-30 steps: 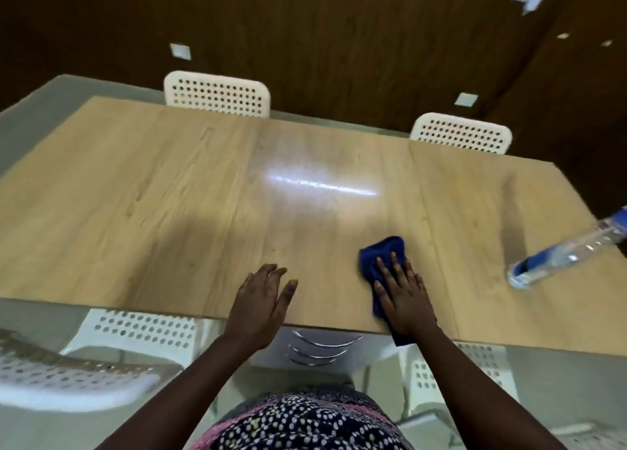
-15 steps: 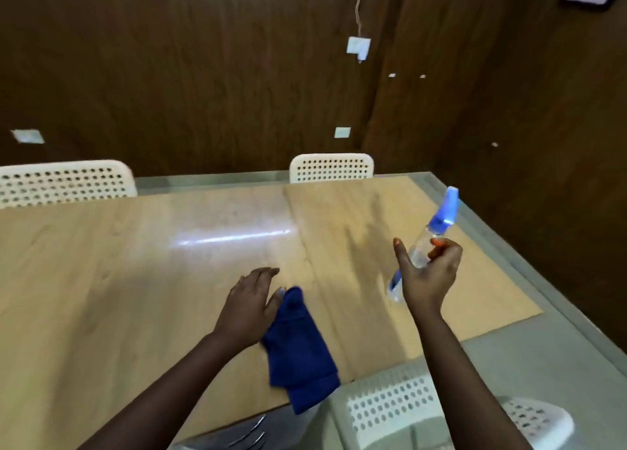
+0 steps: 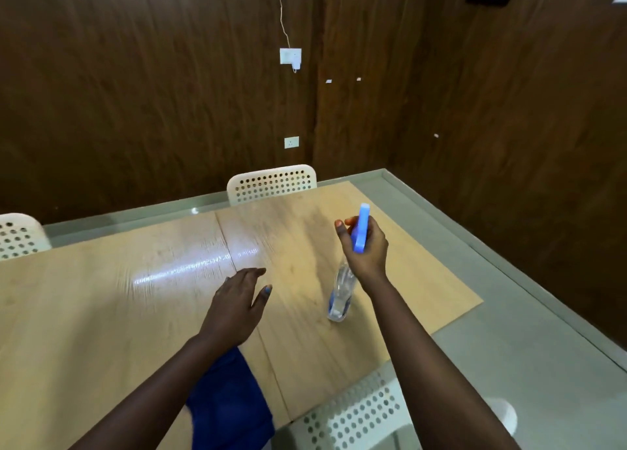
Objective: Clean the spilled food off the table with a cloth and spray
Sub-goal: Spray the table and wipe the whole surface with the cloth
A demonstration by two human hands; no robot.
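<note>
Near the front edge of the surface [image 3: 101, 313] the blue cloth [image 3: 230, 405] lies under the left forearm, the left hand [image 3: 237, 303] spread flat and empty, while the right hand [image 3: 364, 246] grips the spray bottle [image 3: 341, 293] above the right end

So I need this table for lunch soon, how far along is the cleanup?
Partway. No spilled food shows on the wooden table. The right hand grips the spray bottle upright; the left hand hovers open. The blue cloth lies idle. Spraying and wiping remain.
</note>
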